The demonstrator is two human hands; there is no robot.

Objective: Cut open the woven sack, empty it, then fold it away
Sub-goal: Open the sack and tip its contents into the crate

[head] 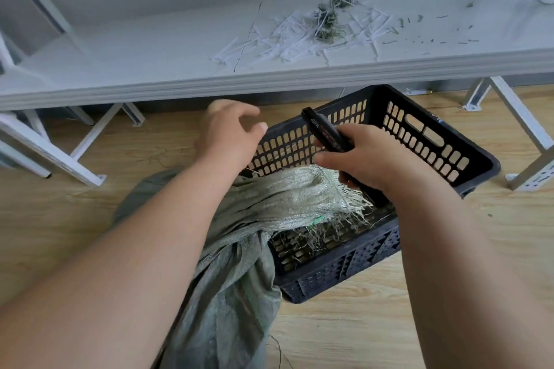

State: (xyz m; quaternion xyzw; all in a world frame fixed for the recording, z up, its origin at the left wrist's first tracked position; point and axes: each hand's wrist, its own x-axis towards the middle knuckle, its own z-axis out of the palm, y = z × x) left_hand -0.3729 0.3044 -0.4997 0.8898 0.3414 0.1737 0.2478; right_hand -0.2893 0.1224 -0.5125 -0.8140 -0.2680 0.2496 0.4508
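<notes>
Gripping black cutter [326, 133], right hand [365, 159] over sack [287, 198].

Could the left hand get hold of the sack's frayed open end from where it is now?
Probably yes. The left hand hovers open just above the sack, nothing between; the frayed end lies over the crate rim, partly under the right hand.

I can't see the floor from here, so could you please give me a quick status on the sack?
Right hand grips black cutter. Left hand open, holding nothing. Woven sack, frayed mouth draped into black crate. Nothing in the way.
</notes>
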